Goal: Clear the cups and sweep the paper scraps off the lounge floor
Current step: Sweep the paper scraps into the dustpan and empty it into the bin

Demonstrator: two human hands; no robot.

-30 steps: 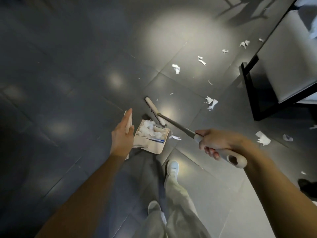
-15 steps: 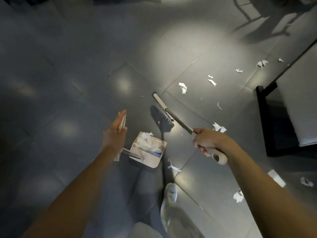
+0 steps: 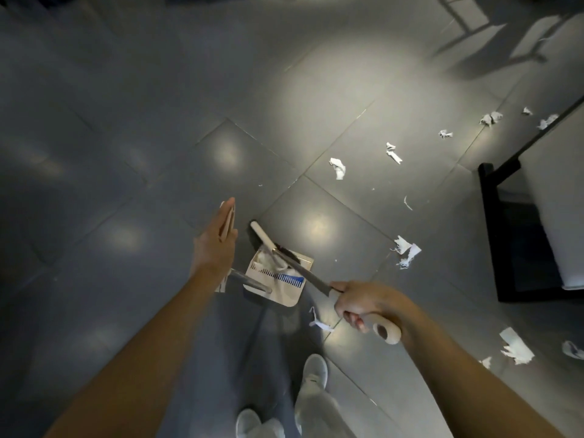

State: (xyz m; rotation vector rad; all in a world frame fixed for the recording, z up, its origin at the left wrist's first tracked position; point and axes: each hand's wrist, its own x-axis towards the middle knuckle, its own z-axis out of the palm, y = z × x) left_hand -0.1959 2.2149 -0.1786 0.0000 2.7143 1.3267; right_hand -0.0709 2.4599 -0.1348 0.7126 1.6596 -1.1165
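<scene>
The floor is showing dark grey tiles with pale glare spots. The paper scraps are lying white on it. The dustpan is showing cream with a blue comb strip; the broom is showing a cream head and grip, dark grey shaft. The chair frame is showing black.

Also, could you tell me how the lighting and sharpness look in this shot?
Head view: dim overall, with round glare patches on the glossy floor; the broom over the dustpan is slightly motion-blurred; the paper scraps show bright and distinct; wide-angle distortion bends the tile joints.
</scene>
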